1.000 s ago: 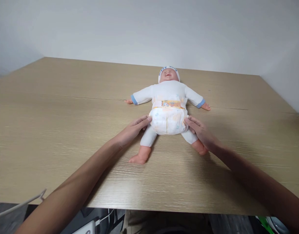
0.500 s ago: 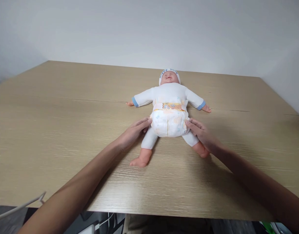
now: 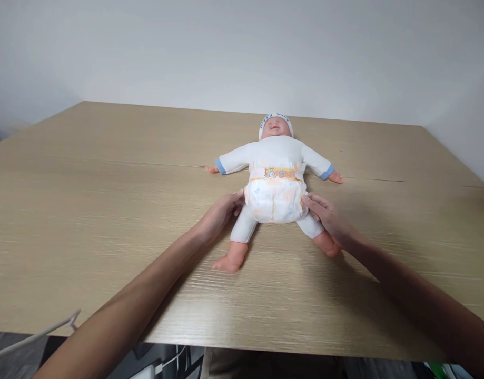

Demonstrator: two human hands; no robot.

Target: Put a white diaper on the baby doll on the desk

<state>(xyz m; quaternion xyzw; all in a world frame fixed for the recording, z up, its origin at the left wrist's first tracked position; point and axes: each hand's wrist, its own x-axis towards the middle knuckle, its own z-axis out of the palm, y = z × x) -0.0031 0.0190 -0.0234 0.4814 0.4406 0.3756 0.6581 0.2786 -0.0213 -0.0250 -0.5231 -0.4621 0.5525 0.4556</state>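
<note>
A baby doll (image 3: 276, 146) in a white suit and a lettered cap lies on its back, arms spread and feet toward me. Round its hips sits a white diaper (image 3: 274, 202), with a patterned orange band across the belly. My left hand (image 3: 221, 213) is closed at the diaper's left leg edge; its fingertips are partly hidden beside the doll's thigh. At the opposite leg edge, my right hand (image 3: 325, 213) pinches the diaper between thumb and fingers.
The doll rests on a wide wooden table (image 3: 107, 210) with a wall (image 3: 242, 52) behind it. A white cable (image 3: 36, 334) crosses the front left edge. Below the front edge are more cables and a white box-like item (image 3: 145, 371).
My left fingers have curled in closer against the diaper's edge. My right hand keeps its place on the diaper. The whole view has shifted very slightly.
</note>
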